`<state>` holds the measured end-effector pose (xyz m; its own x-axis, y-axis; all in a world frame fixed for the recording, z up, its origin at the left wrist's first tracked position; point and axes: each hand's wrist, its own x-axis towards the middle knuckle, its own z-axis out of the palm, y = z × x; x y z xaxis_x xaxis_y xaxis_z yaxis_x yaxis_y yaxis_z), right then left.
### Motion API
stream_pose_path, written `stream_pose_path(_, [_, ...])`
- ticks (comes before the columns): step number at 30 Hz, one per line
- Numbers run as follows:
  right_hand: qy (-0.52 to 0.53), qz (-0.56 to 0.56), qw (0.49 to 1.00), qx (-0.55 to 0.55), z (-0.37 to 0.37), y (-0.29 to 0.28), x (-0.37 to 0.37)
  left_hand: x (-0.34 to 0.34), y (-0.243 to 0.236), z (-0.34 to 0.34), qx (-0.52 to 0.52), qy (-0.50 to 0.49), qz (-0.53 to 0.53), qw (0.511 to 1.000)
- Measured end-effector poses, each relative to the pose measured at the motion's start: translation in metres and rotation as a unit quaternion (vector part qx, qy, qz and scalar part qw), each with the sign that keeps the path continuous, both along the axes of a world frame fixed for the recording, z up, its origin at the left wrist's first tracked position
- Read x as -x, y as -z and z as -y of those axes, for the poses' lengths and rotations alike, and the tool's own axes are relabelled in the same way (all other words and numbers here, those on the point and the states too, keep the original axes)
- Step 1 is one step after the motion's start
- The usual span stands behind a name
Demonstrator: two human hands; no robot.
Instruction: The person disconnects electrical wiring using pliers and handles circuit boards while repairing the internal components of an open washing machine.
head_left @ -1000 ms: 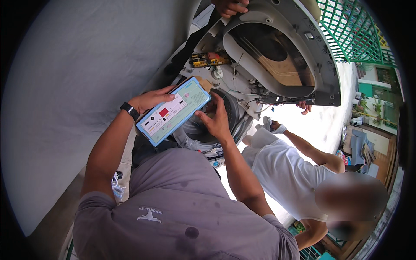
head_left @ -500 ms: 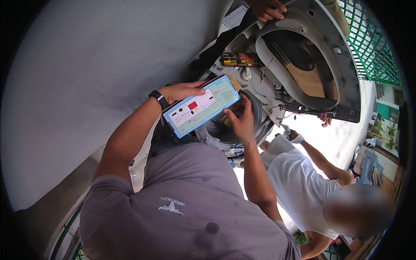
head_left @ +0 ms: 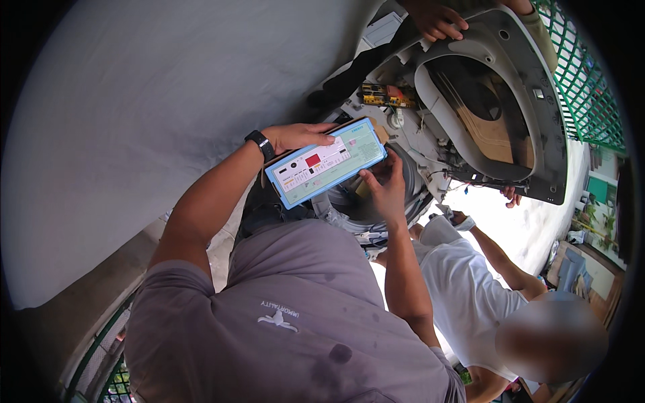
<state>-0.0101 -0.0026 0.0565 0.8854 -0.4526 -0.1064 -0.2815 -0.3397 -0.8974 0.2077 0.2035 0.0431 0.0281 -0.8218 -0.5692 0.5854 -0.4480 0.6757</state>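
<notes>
A flat cardboard box point(head_left: 322, 168) with a light-blue border and a printed face is held up in front of my body, tilted with its right end higher. My left hand point(head_left: 295, 137), below a black wristwatch point(head_left: 259, 144), grips its upper left edge with the thumb on the printed face. My right hand point(head_left: 386, 188) pinches the lower right end between thumb and fingers; some fingertips are hidden behind it. Under and beyond the box lies an opened washing machine with a dark round drum opening point(head_left: 411, 176), partly covered by the box and my hand.
Another person's hand point(head_left: 440, 21) steadies the detached grey front panel point(head_left: 547, 158); more fingers point(head_left: 512, 197) hold its lower edge. A yellow-and-red object point(head_left: 387, 96) sits on the machine. A person in a white shirt point(head_left: 463, 289) crouches at right. A pale wall point(head_left: 148, 121) rises at left.
The whole view has shifted slightly, so the box, my hands and the machine appear farther right. My grip on the box is unchanged.
</notes>
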Motion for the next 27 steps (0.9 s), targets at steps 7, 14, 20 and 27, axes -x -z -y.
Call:
stream_pose_path(7, [0.003, -0.015, 1.0, 0.003, 0.0, -0.004, -0.001, -0.005, -0.004, 0.0, 0.014, 0.012, 0.015, 1.0])
stream_pose_path(14, [0.001, -0.009, 1.0, -0.005, 0.001, -0.002, -0.001, -0.005, -0.006, 0.0, 0.032, 0.011, 0.003, 0.999])
stream_pose_path(20, [-0.006, -0.016, 1.0, -0.005, 0.002, -0.003, -0.001, -0.006, -0.007, 0.0, 0.023, 0.012, 0.002, 1.0])
stream_pose_path(27, [0.004, -0.016, 1.0, -0.022, 0.003, 0.002, 0.001, -0.007, -0.004, 0.001, 0.032, 0.021, 0.001, 0.999])
